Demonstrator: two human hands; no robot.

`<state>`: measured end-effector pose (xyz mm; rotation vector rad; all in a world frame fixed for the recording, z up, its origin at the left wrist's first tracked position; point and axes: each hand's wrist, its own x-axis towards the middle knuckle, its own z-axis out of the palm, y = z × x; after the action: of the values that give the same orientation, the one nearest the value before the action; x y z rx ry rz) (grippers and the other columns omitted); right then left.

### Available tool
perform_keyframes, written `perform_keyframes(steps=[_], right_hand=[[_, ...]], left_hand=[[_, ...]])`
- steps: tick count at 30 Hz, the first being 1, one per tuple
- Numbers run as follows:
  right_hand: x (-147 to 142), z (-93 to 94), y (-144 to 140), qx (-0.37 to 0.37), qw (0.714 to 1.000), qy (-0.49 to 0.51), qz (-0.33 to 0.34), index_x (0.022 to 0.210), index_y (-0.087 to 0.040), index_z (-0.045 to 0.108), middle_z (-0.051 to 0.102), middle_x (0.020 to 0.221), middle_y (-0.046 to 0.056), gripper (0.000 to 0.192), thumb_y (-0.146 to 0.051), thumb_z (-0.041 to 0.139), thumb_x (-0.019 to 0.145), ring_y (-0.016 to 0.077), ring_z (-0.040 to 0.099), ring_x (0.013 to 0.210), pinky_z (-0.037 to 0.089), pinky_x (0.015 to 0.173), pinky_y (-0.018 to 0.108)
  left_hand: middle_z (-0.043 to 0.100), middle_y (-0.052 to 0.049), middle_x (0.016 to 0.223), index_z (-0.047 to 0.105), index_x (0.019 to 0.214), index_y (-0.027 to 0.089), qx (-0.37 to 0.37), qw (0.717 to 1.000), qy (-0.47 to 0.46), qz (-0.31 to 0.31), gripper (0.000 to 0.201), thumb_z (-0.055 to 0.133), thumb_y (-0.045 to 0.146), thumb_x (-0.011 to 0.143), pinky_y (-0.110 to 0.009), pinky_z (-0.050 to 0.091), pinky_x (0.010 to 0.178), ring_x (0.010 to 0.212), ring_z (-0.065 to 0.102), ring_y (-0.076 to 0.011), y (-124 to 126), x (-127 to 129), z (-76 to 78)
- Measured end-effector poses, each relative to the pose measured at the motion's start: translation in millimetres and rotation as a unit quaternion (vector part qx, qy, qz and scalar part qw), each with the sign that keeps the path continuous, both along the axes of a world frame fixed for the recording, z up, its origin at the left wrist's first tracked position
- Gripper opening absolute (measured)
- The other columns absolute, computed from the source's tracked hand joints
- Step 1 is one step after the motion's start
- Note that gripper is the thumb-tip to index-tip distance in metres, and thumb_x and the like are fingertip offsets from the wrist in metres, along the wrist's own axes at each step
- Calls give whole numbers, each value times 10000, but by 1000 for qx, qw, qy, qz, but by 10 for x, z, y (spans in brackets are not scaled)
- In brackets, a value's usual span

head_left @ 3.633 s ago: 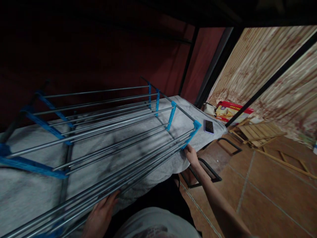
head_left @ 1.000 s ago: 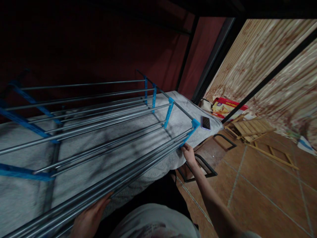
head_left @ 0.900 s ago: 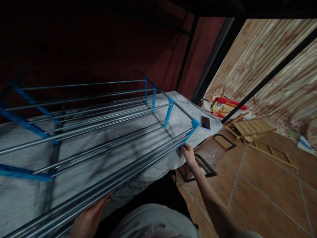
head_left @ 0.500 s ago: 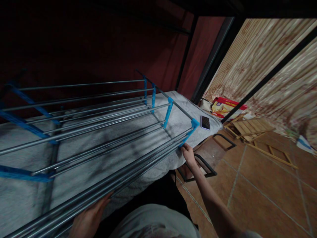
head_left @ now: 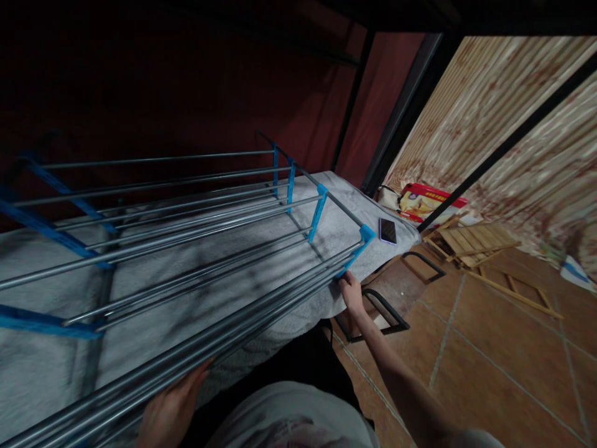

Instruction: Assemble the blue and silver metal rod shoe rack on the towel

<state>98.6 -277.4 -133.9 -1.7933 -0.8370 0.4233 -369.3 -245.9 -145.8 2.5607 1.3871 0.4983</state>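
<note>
A rack of grey metal tubes (head_left: 228, 326) with blue plastic connectors (head_left: 358, 249) lies across a grey cloth-covered surface (head_left: 261, 249). Several tubes run close together along its near side. At the bottom left, my left hand (head_left: 170, 407) holds these near tubes from below, its fingertips partly hidden behind them. My right hand (head_left: 351, 294) pinches the lower end of the near right blue connector, where the tubes end. More blue connectors stand along the right and left ends, joined by dark crossbars.
A phone (head_left: 388, 230) lies on the cloth beyond the rack's right end. Dark metal frame posts rise at the right. On the tiled floor (head_left: 494, 348) are a black-framed chair (head_left: 394, 314), a folded wooden piece (head_left: 480, 242) and a red-yellow box (head_left: 431, 202).
The view shifts slightly, and the rack's left end appears a little further right. Both hands keep their places on the rack.
</note>
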Motion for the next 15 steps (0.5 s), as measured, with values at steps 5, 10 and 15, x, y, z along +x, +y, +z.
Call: perform_keyframes(steps=[5, 10, 15], right_hand=[[-69, -73, -7, 24, 1000, 17, -5, 983, -188, 618, 676, 996, 72, 375, -281, 431, 671, 237, 575, 960, 431, 909, 356], [-157, -178, -3, 51, 998, 30, -4, 1170, -172, 575, 636, 1164, 101, 526, -309, 480, 671, 246, 556, 1090, 401, 1012, 392], [-188, -259, -17, 62, 997, 36, 24, 1316, -170, 463, 544, 1302, 116, 670, -316, 539, 666, 252, 489, 1217, 301, 1117, 436]], left_hand=[[758, -14, 1044, 729, 1105, 274, 4, 1000, 9, 5, 409, 386, 382, 910, -376, 616, 745, 900, 731, -271, -12, 46, 65], [756, -29, 1056, 697, 1167, 266, 9, 1000, 29, 5, 410, 366, 354, 942, -359, 606, 752, 881, 733, -251, -69, 113, 106], [714, -48, 1179, 637, 1261, 233, -7, 999, 47, 5, 416, 344, 266, 967, -369, 541, 931, 1044, 686, -235, -219, 226, 179]])
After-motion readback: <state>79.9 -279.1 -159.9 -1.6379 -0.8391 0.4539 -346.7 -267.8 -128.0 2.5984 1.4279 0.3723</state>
